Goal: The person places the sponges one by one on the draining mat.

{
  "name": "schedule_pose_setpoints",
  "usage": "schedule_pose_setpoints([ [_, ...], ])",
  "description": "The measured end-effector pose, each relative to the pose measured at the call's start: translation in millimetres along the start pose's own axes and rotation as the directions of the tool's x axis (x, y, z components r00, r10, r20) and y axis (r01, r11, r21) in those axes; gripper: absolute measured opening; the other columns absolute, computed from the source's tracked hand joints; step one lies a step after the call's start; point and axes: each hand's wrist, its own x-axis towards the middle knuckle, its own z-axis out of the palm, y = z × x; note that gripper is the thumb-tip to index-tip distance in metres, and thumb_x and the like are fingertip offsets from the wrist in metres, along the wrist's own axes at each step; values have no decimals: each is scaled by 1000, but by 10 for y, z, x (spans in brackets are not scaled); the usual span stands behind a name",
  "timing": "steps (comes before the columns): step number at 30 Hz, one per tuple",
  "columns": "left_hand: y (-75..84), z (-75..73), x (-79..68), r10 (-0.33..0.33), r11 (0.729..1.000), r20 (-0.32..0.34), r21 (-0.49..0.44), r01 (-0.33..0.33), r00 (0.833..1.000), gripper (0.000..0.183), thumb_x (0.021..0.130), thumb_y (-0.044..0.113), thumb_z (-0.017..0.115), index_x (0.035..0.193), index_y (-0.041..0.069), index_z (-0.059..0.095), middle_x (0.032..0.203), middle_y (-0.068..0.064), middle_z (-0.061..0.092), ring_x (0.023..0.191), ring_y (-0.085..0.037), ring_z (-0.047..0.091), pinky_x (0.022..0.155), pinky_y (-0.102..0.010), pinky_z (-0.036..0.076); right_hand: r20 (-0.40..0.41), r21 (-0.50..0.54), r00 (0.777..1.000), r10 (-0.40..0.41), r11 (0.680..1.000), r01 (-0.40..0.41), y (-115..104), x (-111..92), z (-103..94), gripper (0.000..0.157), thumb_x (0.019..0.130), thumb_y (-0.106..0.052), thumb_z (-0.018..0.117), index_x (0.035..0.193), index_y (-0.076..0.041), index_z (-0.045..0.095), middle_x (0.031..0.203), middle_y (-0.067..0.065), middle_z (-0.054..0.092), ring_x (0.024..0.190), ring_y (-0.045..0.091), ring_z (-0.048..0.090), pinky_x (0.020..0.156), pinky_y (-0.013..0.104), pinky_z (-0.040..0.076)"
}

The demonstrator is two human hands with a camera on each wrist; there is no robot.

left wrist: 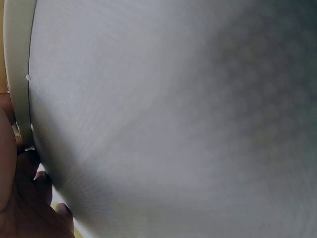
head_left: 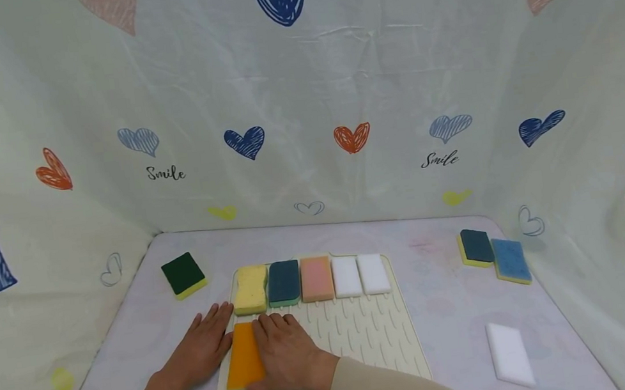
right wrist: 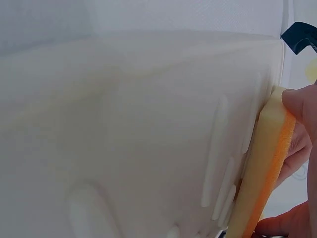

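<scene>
In the head view, a person's right hand [head_left: 287,352] grips an orange sponge [head_left: 242,357] by its right side, at the near-left corner of a cream ridged mat [head_left: 364,343]. The left hand [head_left: 205,349] lies with its fingers extended at the mat's left edge, just beside that sponge, and holds nothing. Along the mat's far edge, from left to right, stand a yellow wavy-sided sponge [head_left: 250,290], a dark blue-topped sponge [head_left: 284,283], a pink sponge [head_left: 316,279] and two white sponges [head_left: 347,276]. On the table [head_left: 441,309], a dark green-and-yellow sponge [head_left: 184,274] lies by the far-left corner; a navy-topped sponge [head_left: 476,247] and a blue sponge [head_left: 511,260] lie together by the far-right corner; a white block [head_left: 510,352] lies near the right edge.

In the left wrist view, dark fingers show beside the mat's rim; a blurred grey surface fills most of it.

In the right wrist view, the thumb and fingers hold the orange sponge, its pale layer facing the mat.
</scene>
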Motion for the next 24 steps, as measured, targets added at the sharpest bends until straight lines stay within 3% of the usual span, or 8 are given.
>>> schedule_pose_setpoints([
  [24, 10, 15, 10, -19, 1000, 4, 13, 19, 1000, 68, 109, 33, 57, 164, 2, 33, 168, -19, 38, 156, -44, 33, 127, -68, 20, -12, 23, 1000, -2, 1000, 2, 11, 7, 31, 109, 85, -91, 49, 159, -13, 39, 156, 2, 48, 135, 17, 52, 112, 35, 45],
])
